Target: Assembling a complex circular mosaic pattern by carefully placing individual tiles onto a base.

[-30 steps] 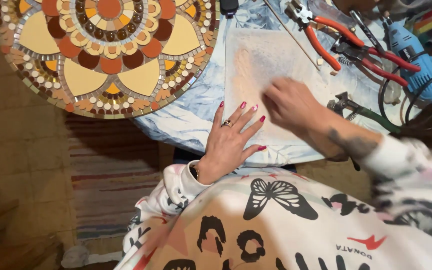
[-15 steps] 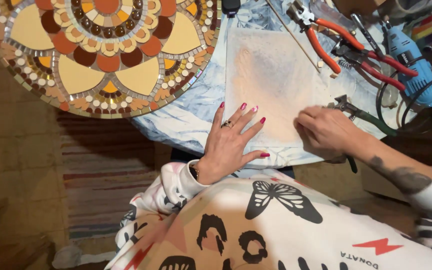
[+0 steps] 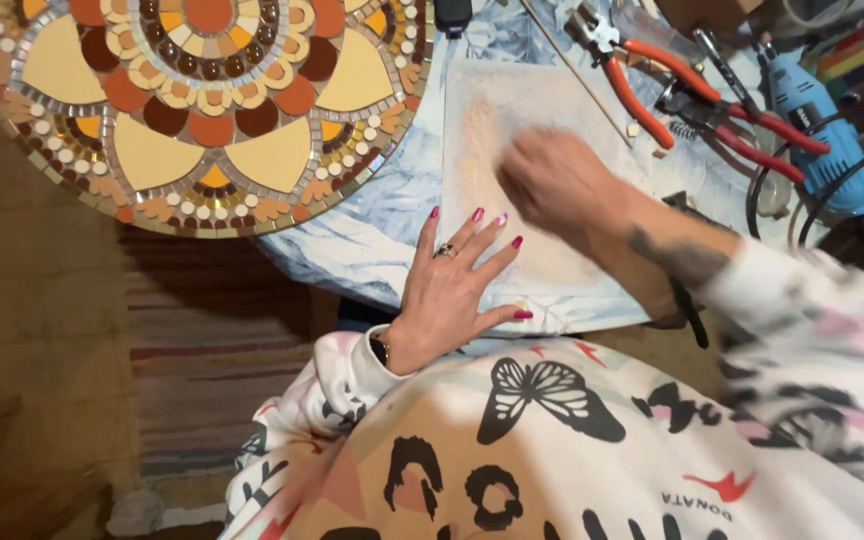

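Head view: the pale square sheet (image 3: 552,190) lies flat on the blue-and-white cloth (image 3: 372,215) at the near edge of the work surface, directly in front of me. My left hand (image 3: 457,290) rests open on its near left corner, fingers spread and palm down, so that the sheet is pinned and cannot slide. My right hand (image 3: 552,180) is on the middle of the sheet, fingers curled down against the surface; it is blurred, and I cannot tell whether it is closed around anything. Pressing from above with one hand while the other bears on the centre keeps the sheet taut and flat. To the left, partly over the table edge, sits the round mosaic (image 3: 202,100) in orange, cream and brown, well apart from both hands. Beyond the sheet, the red-handled pliers (image 3: 672,85) and the blue rotary tool (image 3: 812,110) lie at the far right, within reach but off the working area.
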